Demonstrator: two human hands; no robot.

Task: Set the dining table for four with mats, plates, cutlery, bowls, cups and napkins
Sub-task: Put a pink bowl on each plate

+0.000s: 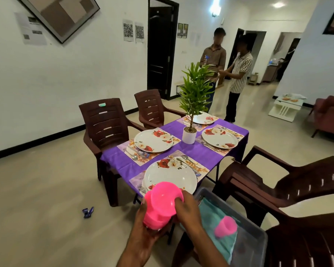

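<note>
Both hands up close, wrapped round stack of pink bowls [161, 204], held in air just before table edge. Left hand [145, 236] cups stack from under; right hand [187, 211] grips top bowl rim, thumb inside. Bowls look plastic: prob light, stiff, bit slippy, won't break easy. Best hold by rim. Bin [258, 236] beside w/ pink cup [225, 226] on cloth. Further: plates [170, 177] on mats, no bowls yet.

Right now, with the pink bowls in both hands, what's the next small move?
Probably lift the top bowl off the stack with the right hand and set it by the nearest plate. The left hand holds the stack from below, and no place setting shows a bowl.
</note>
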